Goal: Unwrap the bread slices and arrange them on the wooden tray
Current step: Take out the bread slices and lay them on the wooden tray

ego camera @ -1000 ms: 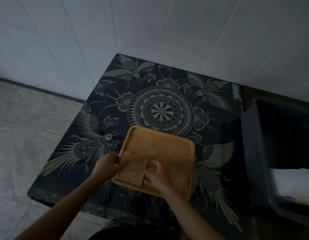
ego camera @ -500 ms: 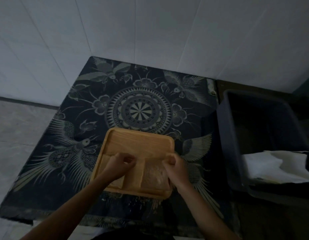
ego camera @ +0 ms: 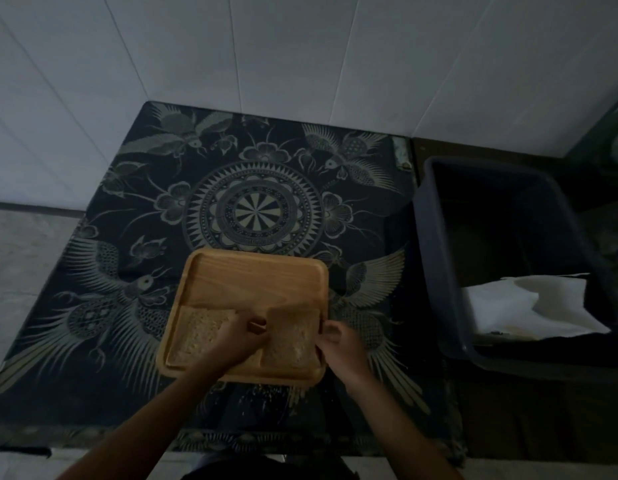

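Note:
A square wooden tray (ego camera: 252, 278) lies on the patterned dark cloth near the table's front edge. Two bread slices lie flat in its near half: the left slice (ego camera: 198, 332) and the right slice (ego camera: 292, 337), with a narrow gap between them. My left hand (ego camera: 236, 341) rests over the gap, its fingers curled at the right slice's left edge. My right hand (ego camera: 338, 342) pinches that slice's right edge at the tray rim. No wrapper shows on the tray.
A dark plastic bin (ego camera: 435, 271) stands right of the table, with white crumpled paper (ego camera: 529, 306) inside. Crumbs (ego camera: 283, 393) lie on the cloth in front of the tray. White tiled walls close the back.
The two slices, stacked at the tray's near left before, now lie side by side. My right hand has moved the second slice to the right. The camera has shifted left.

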